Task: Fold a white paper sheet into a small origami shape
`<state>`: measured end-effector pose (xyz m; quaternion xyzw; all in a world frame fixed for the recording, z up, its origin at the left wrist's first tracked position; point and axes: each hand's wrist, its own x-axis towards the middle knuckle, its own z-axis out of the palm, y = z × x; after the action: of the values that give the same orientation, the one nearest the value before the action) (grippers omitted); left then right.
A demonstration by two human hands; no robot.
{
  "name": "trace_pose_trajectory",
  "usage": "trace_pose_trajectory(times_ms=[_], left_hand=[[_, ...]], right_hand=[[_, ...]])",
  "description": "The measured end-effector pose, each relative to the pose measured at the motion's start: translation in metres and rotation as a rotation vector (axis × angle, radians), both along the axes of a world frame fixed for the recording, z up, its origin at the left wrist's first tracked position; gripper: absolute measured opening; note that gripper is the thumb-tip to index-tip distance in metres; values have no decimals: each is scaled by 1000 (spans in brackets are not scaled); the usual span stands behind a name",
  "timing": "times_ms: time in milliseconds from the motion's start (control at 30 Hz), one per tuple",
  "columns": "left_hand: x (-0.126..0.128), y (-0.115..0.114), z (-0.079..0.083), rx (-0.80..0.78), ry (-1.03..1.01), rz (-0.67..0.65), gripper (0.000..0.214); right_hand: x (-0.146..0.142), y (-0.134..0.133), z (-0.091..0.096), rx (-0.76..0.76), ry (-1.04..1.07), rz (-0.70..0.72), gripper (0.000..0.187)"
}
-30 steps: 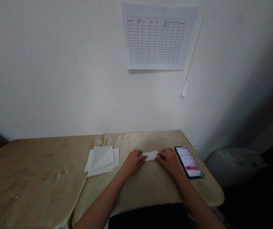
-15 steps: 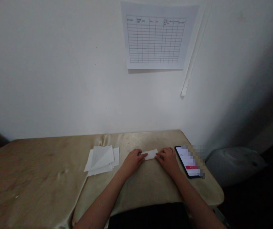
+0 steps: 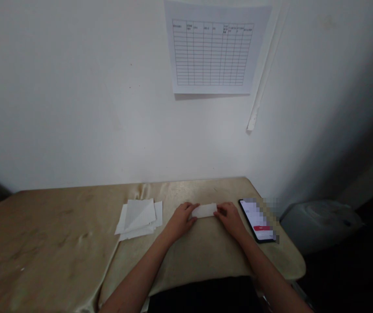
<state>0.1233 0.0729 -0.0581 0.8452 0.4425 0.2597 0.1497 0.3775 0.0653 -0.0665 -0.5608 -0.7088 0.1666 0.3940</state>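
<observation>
A narrow strip of folded white paper (image 3: 204, 210) lies crosswise on the table in front of me. My left hand (image 3: 182, 217) grips its left end, with the thumb at the near edge and the fingers at the far edge. At the right end, my right hand (image 3: 230, 217) pinches the paper between curled fingers and thumb. More of the strip's middle shows bare between the two hands. To the left of my left hand rests a loose pile of white paper sheets (image 3: 139, 217), some with faint lines.
The table (image 3: 202, 256) has a tan cover with a seam left of centre. A phone (image 3: 256, 221) with a lit screen lies right of my right hand. A printed table sheet (image 3: 212, 52) hangs on the wall. A pale container (image 3: 320, 226) stands beyond the table's right end.
My fingers and thumbs have drawn back outward from the folded paper's middle toward its ends, so more of it shows. The paper pile and phone stay put.
</observation>
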Motion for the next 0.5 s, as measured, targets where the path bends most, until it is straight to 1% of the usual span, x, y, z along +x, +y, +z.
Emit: trace_pose_trajectory(times_ms=[33, 100, 167, 300, 333, 400, 500], left_hand=[[0, 0, -1, -11, -28, 16, 57], [1, 1, -3, -28, -70, 61, 59], [1, 2, -3, -48, -89, 115, 53], [1, 3, 3, -69, -58, 178, 23], [1, 4, 4, -71, -41, 184, 18], [1, 4, 6, -64, -14, 185, 16], [2, 4, 5, -22, -7, 177, 19]], right_hand=[[0, -1, 2, -5, -22, 42, 9], [-1, -2, 5, -7, -41, 83, 9], [-2, -2, 6, -7, -44, 52, 9], [-3, -1, 4, 24, -40, -11, 12], [-3, 0, 3, 31, -41, -17, 12], [-3, 1, 1, 38, -46, -20, 12], [-3, 2, -1, 38, -55, -15, 11]])
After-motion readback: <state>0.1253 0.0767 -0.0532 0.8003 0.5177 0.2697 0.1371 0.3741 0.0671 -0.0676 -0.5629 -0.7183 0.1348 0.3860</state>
